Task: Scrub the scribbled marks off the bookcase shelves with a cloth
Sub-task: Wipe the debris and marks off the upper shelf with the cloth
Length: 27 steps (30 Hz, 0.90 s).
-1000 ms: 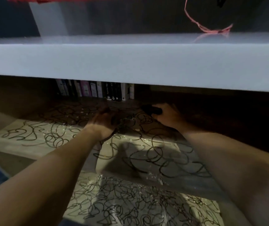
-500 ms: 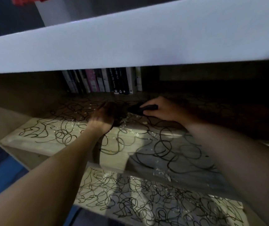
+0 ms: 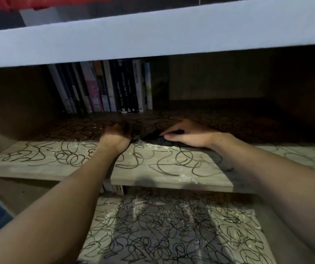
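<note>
The middle shelf [image 3: 61, 159] is a pale board covered in black scribbled marks [image 3: 171, 161]. Reaching into its shadowed back half, my right hand [image 3: 189, 135] pinches a dark cloth [image 3: 153, 137] between thumb and fingers and holds it down on the board. Just left of the cloth is my left hand [image 3: 117, 137], knuckles up and fingers bent down into the dark. Whether that hand holds anything is hidden. The lower shelf [image 3: 171, 235] carries still denser scribbles.
A thick white upper shelf [image 3: 152, 39] overhangs close above my arms. A row of upright books [image 3: 110, 88] stands at the back left of the middle shelf. Pale crumbs [image 3: 150, 146] lie around the cloth. The right of the compartment is dark.
The view has dropped and moved closer, showing more of the books. My right hand has drawn the cloth a little toward the front edge. My left hand stays beside it.
</note>
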Available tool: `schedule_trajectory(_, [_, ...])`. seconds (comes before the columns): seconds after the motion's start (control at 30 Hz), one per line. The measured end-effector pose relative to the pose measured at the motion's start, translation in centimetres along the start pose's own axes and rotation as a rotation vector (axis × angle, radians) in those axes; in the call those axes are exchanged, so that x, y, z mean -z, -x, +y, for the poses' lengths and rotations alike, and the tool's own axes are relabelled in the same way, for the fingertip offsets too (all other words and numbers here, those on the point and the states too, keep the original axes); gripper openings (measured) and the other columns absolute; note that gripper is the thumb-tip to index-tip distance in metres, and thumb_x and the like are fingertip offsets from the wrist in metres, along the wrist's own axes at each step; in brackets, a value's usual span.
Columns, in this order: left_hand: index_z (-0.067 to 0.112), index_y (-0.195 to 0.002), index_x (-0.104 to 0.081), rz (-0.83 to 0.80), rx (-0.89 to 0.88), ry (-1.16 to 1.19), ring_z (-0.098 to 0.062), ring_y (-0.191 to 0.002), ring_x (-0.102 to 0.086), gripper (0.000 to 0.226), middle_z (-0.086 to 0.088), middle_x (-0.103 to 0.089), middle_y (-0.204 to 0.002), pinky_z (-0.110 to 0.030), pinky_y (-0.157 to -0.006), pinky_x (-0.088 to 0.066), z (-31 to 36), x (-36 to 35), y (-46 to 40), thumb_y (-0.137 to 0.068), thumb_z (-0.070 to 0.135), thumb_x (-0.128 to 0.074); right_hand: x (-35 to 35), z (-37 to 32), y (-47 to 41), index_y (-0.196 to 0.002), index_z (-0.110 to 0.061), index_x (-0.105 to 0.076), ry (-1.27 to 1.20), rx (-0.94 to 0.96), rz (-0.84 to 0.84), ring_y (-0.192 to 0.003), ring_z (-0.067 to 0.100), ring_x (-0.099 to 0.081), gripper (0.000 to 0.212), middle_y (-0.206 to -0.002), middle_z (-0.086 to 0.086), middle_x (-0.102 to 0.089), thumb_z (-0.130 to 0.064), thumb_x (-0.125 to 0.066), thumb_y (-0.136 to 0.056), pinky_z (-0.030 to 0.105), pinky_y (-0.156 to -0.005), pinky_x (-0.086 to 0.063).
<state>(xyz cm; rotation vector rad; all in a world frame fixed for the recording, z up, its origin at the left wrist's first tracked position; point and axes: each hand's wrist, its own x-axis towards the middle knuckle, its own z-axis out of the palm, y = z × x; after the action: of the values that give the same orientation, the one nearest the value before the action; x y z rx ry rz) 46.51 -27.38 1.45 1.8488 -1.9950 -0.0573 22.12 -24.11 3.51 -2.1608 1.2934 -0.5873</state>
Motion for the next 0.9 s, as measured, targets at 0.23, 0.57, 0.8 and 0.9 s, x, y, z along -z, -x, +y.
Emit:
schedule_trajectory(0.23, [0.014,-0.126,-0.054,-0.065,0.024,0.097,-0.039,-0.112,-0.054,0.042,-0.02,-0.058,-0.124,-0.042,-0.097,-0.045,2.2,-0.7,2.3,-0.096,0.039,-0.041,0.0,-0.7,3.6,-0.115,-0.03,-0.068,0.024,-0.028,0.045,-0.111,0.001,-0.054,0.026,-0.119,-0.013,-0.064,-0.037,-0.058,-0.092,0.016,-0.094,-0.038])
schedule_trajectory(0.57, [0.004,-0.117,-0.058,-0.033,0.008,0.122,-0.041,-0.109,-0.056,0.041,-0.024,-0.061,-0.114,-0.045,-0.098,-0.045,3.6,0.4,4.4,-0.099,0.037,-0.04,1.5,-0.9,8.5,-0.109,-0.033,-0.07,0.126,-0.019,0.311,-0.105,-0.002,-0.058,0.027,-0.108,-0.02,-0.065,-0.042,-0.065,-0.085,0.027,-0.099,-0.045])
schedule_trajectory(0.8, [0.004,-0.115,-0.06,-0.013,-0.014,0.092,-0.041,-0.108,-0.056,0.039,-0.023,-0.061,-0.114,-0.044,-0.096,-0.045,3.4,0.5,4.4,-0.097,0.035,-0.042,-0.6,-3.4,6.4,-0.116,-0.028,-0.068,0.213,0.086,0.103,-0.103,-0.006,-0.059,0.027,-0.115,-0.013,-0.067,-0.036,-0.061,-0.091,0.013,-0.089,-0.043])
schedule_trajectory(0.9, [0.003,-0.114,-0.059,-0.022,-0.024,0.072,-0.04,-0.109,-0.055,0.039,-0.024,-0.06,-0.114,-0.044,-0.097,-0.045,3.6,0.5,4.5,-0.098,0.034,-0.041,-0.6,-3.1,7.8,-0.107,-0.029,-0.072,0.152,0.086,0.095,-0.096,-0.005,-0.063,0.026,-0.107,-0.012,-0.071,-0.041,-0.066,-0.085,0.012,-0.084,-0.048])
